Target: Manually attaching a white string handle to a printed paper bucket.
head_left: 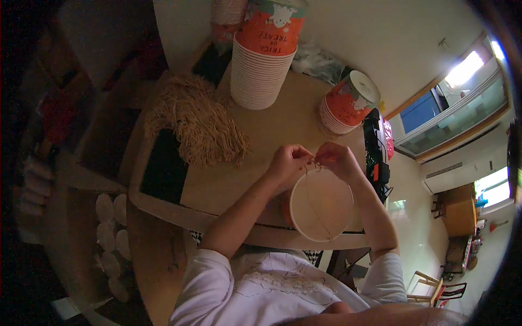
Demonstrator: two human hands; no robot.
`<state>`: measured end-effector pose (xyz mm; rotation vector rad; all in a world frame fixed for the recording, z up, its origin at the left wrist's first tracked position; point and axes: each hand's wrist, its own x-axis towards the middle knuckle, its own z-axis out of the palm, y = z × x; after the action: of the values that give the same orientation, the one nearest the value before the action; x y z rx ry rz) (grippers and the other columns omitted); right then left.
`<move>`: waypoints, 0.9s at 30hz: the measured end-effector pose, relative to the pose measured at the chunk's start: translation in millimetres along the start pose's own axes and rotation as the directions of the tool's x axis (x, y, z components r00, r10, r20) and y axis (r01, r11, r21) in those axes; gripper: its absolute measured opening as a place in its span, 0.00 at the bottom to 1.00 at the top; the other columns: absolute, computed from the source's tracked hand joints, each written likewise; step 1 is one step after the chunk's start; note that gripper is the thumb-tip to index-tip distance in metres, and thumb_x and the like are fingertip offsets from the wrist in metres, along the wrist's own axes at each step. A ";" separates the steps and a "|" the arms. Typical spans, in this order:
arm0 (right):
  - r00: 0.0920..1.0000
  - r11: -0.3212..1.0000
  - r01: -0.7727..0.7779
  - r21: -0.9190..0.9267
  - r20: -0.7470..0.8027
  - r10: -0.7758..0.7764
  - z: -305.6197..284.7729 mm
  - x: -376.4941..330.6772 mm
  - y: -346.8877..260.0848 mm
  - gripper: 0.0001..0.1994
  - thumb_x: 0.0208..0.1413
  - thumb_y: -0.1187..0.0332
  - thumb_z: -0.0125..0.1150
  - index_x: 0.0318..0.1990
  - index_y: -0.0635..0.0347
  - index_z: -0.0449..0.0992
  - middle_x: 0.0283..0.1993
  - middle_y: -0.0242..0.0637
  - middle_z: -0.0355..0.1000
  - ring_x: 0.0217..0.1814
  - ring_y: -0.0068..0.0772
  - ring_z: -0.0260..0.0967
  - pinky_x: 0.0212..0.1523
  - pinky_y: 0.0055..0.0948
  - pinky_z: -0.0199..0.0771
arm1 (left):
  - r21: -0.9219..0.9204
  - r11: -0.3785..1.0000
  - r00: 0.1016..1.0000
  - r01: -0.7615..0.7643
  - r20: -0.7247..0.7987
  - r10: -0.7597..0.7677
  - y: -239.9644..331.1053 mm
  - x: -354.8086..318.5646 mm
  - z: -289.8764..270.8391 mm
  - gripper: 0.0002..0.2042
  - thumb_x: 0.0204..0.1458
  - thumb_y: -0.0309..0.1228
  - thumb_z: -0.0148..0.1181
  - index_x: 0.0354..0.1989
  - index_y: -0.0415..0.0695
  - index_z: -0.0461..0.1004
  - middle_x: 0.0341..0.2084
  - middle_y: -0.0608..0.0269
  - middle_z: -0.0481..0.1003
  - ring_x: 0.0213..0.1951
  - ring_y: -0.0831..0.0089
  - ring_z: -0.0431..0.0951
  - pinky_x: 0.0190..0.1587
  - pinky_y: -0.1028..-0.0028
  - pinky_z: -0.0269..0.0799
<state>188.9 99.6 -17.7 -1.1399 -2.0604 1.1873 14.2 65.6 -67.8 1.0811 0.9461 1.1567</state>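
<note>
A paper bucket [321, 209] stands at the table's near edge, its white inside facing me and a bit of orange side showing at the left. A thin tan cord [317, 206] runs across its mouth from the far rim to the near rim. At the far rim, my left hand [289, 164] pinches the cord's end. Close beside it, my right hand [338, 160] pinches the same cord, the fingertips of both hands almost meeting. The exact shape of the cord between the fingers is too small to make out.
A bundle of tan cords [198, 122] lies on the table's left. Behind stands a tall stack of orange-printed buckets [263, 70], with a shorter stack [348, 106] to the right. Clear plastic bags [318, 62] rest by the wall. Dark items [376, 152] line the right edge.
</note>
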 end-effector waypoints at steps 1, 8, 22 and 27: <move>1.000 1.000 -0.020 -0.013 0.000 0.020 0.2 0.0 -1.0 0.03 0.45 0.79 0.57 0.26 0.62 0.71 0.25 0.28 0.68 0.28 0.18 0.63 0.30 0.21 0.67 | 0.046 0.999 1.000 -0.015 -0.012 0.016 1.2 0.3 -1.0 0.04 0.48 0.28 0.57 0.30 0.41 0.74 0.23 0.69 0.75 0.20 0.85 0.68 0.22 0.82 0.64; 0.998 0.998 -0.068 0.006 0.014 0.068 1.2 -1.3 -4.4 0.03 0.44 0.80 0.57 0.26 0.63 0.71 0.26 0.29 0.68 0.29 0.19 0.63 0.31 0.21 0.67 | 0.000 1.000 1.000 -0.015 -0.026 0.015 -7.9 3.6 -3.2 0.04 0.49 0.28 0.58 0.29 0.41 0.74 0.22 0.69 0.76 0.19 0.85 0.67 0.20 0.81 0.63; 0.980 0.977 -0.175 0.119 0.117 0.161 -0.6 -1.0 5.5 0.04 0.48 0.74 0.59 0.31 0.64 0.73 0.29 0.34 0.73 0.32 0.22 0.69 0.34 0.21 0.68 | -0.147 0.988 0.998 0.057 -0.008 -0.058 -9.8 6.9 -6.8 0.03 0.49 0.27 0.54 0.31 0.41 0.72 0.24 0.65 0.76 0.18 0.83 0.66 0.19 0.81 0.62; 0.958 0.969 -0.248 0.014 0.150 0.243 1.6 2.8 1.5 0.05 0.48 0.72 0.59 0.31 0.65 0.73 0.29 0.33 0.74 0.32 0.20 0.69 0.35 0.21 0.68 | -0.189 0.979 0.997 0.075 -0.020 -0.080 -6.1 6.8 -6.9 0.04 0.49 0.27 0.54 0.31 0.40 0.72 0.25 0.64 0.75 0.18 0.83 0.67 0.20 0.81 0.62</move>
<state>186.8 101.7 -19.7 -1.3596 -2.0405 1.4575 10.0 73.0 -75.4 0.8709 0.8733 1.1740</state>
